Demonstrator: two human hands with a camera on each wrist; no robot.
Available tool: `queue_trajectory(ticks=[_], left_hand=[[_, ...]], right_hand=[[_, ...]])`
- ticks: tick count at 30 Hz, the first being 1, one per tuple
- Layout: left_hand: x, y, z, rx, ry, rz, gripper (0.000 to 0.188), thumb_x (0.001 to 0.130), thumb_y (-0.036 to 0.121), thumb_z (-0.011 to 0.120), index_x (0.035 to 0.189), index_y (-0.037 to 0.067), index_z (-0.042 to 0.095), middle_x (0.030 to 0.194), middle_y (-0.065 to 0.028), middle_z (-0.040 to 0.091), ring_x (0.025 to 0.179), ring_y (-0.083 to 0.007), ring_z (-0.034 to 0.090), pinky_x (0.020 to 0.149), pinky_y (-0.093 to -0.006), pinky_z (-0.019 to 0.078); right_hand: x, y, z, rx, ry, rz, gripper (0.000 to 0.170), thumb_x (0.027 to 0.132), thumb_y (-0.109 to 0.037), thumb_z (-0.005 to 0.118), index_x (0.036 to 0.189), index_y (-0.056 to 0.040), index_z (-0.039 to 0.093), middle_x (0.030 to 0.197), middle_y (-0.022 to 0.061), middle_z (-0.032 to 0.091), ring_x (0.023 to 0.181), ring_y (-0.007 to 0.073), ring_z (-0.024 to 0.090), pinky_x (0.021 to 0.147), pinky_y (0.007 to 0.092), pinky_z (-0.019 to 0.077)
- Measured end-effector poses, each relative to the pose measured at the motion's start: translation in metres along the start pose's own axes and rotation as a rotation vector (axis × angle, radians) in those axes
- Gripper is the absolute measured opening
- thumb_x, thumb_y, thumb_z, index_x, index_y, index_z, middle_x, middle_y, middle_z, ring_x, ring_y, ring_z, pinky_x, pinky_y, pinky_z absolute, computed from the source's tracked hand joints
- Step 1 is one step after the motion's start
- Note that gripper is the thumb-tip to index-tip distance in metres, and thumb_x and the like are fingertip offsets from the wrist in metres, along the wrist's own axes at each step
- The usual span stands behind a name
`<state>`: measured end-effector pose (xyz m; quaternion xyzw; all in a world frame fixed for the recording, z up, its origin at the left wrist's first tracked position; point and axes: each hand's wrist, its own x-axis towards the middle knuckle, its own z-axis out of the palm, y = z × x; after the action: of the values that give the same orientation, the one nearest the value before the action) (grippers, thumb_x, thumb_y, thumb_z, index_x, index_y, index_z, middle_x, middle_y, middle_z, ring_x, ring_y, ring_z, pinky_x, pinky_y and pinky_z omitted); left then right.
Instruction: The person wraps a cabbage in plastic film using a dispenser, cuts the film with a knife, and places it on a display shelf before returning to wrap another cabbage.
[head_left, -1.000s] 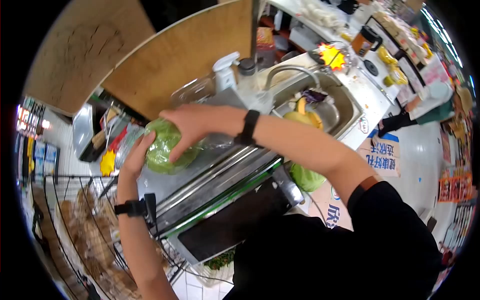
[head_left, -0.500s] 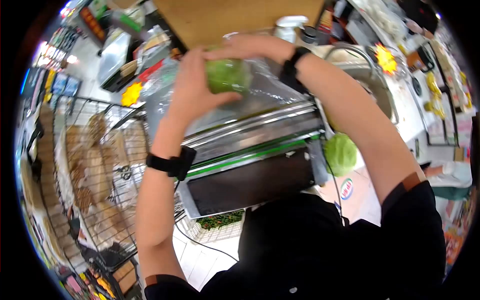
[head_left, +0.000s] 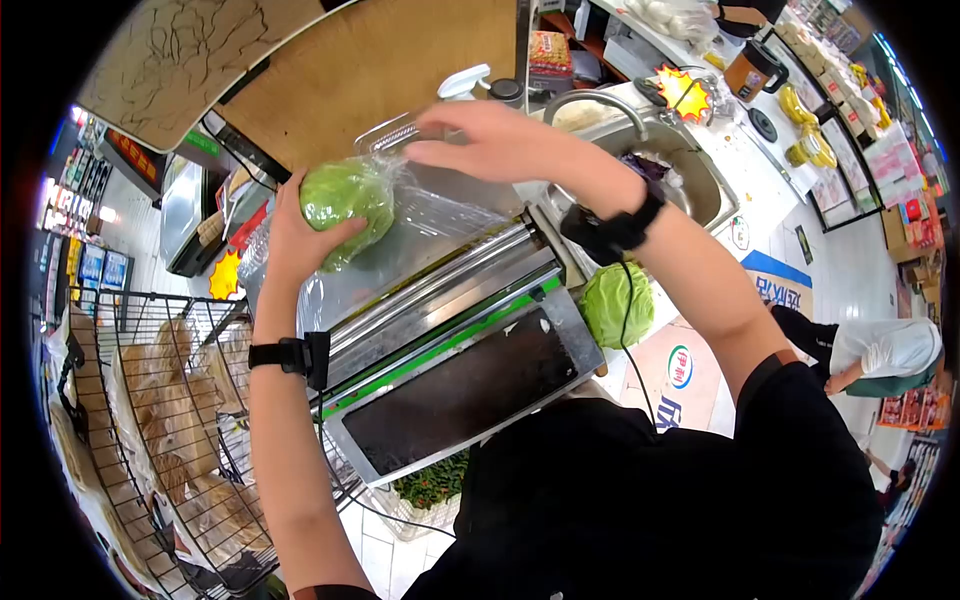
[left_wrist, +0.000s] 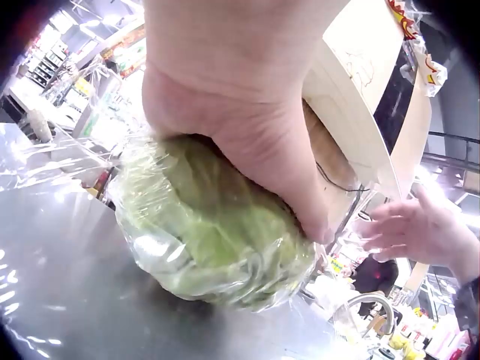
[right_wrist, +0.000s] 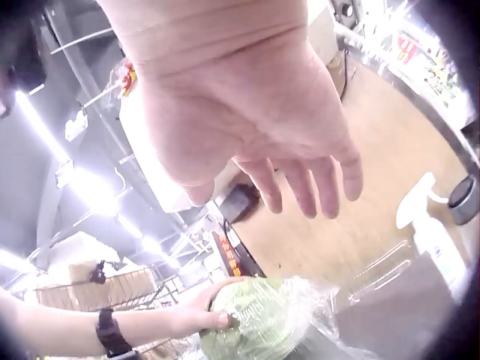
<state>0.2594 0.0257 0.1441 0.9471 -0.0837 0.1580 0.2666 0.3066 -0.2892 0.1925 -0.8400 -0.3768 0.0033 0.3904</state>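
A green cabbage (head_left: 340, 198) in clear plastic film sits on the metal surface of a wrapping machine. My left hand (head_left: 292, 240) grips it from the left, thumb across the near side. In the left wrist view the film lies glossy and creased over the cabbage (left_wrist: 210, 225), under the palm. Loose cling film (head_left: 450, 203) trails from the cabbage toward the machine's rollers. To the right and above, my right hand (head_left: 490, 140) is off the cabbage, holding nothing. The right wrist view shows the right hand (right_wrist: 251, 124) palm out, with its fingers spread.
A second cabbage (head_left: 617, 305) lies right of the machine's dark plate (head_left: 460, 390). Behind are a spray bottle (head_left: 464, 82), a wooden panel (head_left: 380, 75) and a steel sink (head_left: 712, 205). On the left stands a wire rack (head_left: 150, 420) with bagged goods. A cable (head_left: 637, 370) hangs at the right.
Both hands were on the cabbage and turned it. My right hand has since come off and moved right, while the left keeps its grip. The head view has swung to and fro.
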Motion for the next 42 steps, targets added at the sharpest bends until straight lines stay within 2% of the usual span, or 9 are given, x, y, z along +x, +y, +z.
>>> queue_trajectory(ticks=[4,10,14,17,18,24,30,34,42], left_hand=[[-0.003,-0.008,0.009,0.001,0.046,0.065,0.098,0.065,0.042,0.091,0.14,-0.003,0.047,0.129,-0.0245,0.056,0.122,-0.0402,0.055,0.105,-0.0455,0.0444],[-0.007,-0.022,0.014,-0.059,0.136,0.1,0.042,0.105,0.025,0.048,0.136,-0.005,0.05,0.133,-0.0262,0.053,0.128,-0.0416,0.049,0.113,-0.0447,0.0352],[-0.024,-0.034,0.013,-0.2,0.309,-0.011,0.041,0.108,0.023,0.039,0.133,-0.007,0.052,0.136,-0.0252,0.053,0.129,-0.0396,0.049,0.114,-0.0448,0.0336],[-0.045,-0.026,0.008,-0.146,0.447,-0.028,0.044,0.107,0.024,0.041,0.137,-0.006,0.053,0.144,-0.0269,0.051,0.138,-0.0396,0.045,0.117,-0.0448,0.0317],[-0.049,-0.02,0.009,-0.197,0.414,-0.057,0.045,0.107,0.025,0.041,0.137,-0.006,0.053,0.145,-0.0275,0.05,0.139,-0.0402,0.044,0.118,-0.0453,0.0312],[-0.036,-0.025,0.041,-0.398,0.463,-0.221,0.047,0.107,0.031,0.043,0.131,-0.006,0.058,0.133,-0.0286,0.059,0.127,-0.0439,0.054,0.11,-0.046,0.0397],[-0.032,-0.039,0.059,-0.756,0.58,-0.404,0.043,0.106,0.033,0.05,0.12,-0.004,0.065,0.119,-0.0241,0.068,0.113,-0.0361,0.064,0.098,-0.04,0.0477],[-0.031,-0.041,0.073,-0.88,0.667,-0.44,0.037,0.106,0.029,0.054,0.119,-0.003,0.066,0.105,-0.0096,0.071,0.099,-0.013,0.062,0.09,-0.0293,0.0488],[-0.037,-0.03,0.065,-0.9,0.66,-0.439,0.036,0.104,0.03,0.056,0.119,-0.001,0.066,0.108,-0.0137,0.072,0.101,-0.0195,0.065,0.09,-0.0328,0.0497]], right_hand=[[-0.088,0.015,0.001,0.366,0.394,0.045,0.037,0.104,-0.033,0.054,0.102,0.0011,0.069,0.093,0.0138,0.07,0.086,0.0198,0.064,0.078,0.035,0.0515],[-0.2,0.006,0.019,0.326,0.064,0.223,0.046,0.105,-0.025,0.048,0.07,0.0011,0.063,0.062,0.0102,0.063,0.055,0.0201,0.058,0.057,0.0336,0.0474],[-0.185,-0.006,0.024,0.325,0.023,0.185,0.03,0.101,-0.021,0.058,0.084,0.0008,0.069,0.074,0.0103,0.068,0.064,0.0192,0.062,0.061,0.0318,0.0496],[-0.137,-0.034,0.035,0.36,0.184,0.029,0.02,0.099,-0.02,0.062,0.103,-0.0005,0.068,0.094,0.012,0.071,0.076,0.0199,0.064,0.069,0.0307,0.0518],[-0.118,-0.044,0.037,0.377,0.114,0.076,0.03,0.097,-0.02,0.066,0.119,-0.0003,0.062,0.114,0.0162,0.068,0.098,0.0265,0.066,0.085,0.0336,0.0524],[0.045,-0.053,0.117,-0.005,0.367,-0.23,0.05,0.098,-0.032,0.065,0.127,0.0066,0.058,0.127,0.0245,0.063,0.128,0.0374,0.056,0.107,0.0438,0.0434],[0.092,0.014,0.175,0.289,0.402,0.233,0.058,0.101,-0.044,0.058,0.13,0.0057,0.061,0.126,0.0211,0.067,0.119,0.0321,0.062,0.105,0.038,0.0457],[0.082,0.024,0.18,0.915,0.445,0.492,0.053,0.103,-0.043,0.056,0.123,0.0047,0.065,0.116,0.0126,0.071,0.105,0.0205,0.067,0.094,0.0321,0.0512],[0.078,0.022,0.184,1.306,0.406,0.59,0.042,0.103,-0.04,0.056,0.115,-0.0017,0.067,0.107,0.008,0.071,0.094,0.0173,0.068,0.082,0.0309,0.0551]])
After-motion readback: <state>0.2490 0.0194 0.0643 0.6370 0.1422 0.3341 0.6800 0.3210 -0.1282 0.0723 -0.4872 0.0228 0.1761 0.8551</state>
